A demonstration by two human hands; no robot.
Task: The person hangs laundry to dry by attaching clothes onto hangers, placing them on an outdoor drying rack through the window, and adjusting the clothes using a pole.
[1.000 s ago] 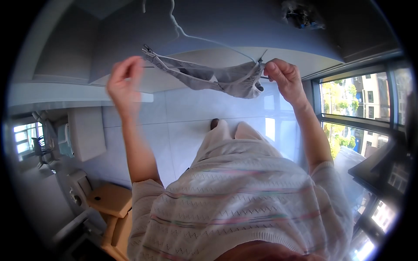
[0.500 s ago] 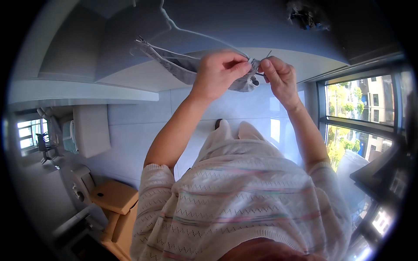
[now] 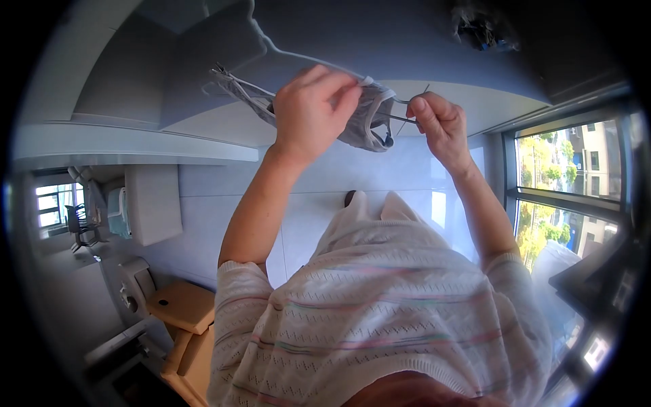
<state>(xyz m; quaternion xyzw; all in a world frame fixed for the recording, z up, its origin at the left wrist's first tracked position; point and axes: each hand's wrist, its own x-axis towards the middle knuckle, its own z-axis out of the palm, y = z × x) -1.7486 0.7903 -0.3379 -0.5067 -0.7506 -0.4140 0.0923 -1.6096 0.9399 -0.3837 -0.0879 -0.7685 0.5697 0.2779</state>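
Note:
A thin pale wire clothes hanger (image 3: 296,54) runs from the upper left toward the middle of the view. On it hangs a small grey garment (image 3: 361,123) with lighter edging and an open loop at its right end. My left hand (image 3: 310,114) is closed on the garment's upper part and covers its middle. My right hand (image 3: 439,123) pinches the hanger's right end, just past the cloth. Thin dark strands or wires show between the right fingers and the garment. Part of the hanger is hidden behind the left hand.
A dark cabinet wall with a pale ledge (image 3: 483,95) lies beyond the hands, with a bundle of wires (image 3: 483,30) in a hole at upper right. Windows (image 3: 566,159) are on the right. Cardboard boxes (image 3: 182,306) and a pale cabinet (image 3: 153,205) stand at left.
My left hand has moved left along the hanger, away from my right hand. The garment's right end now lies spread open between them, where it was bunched at the fingers.

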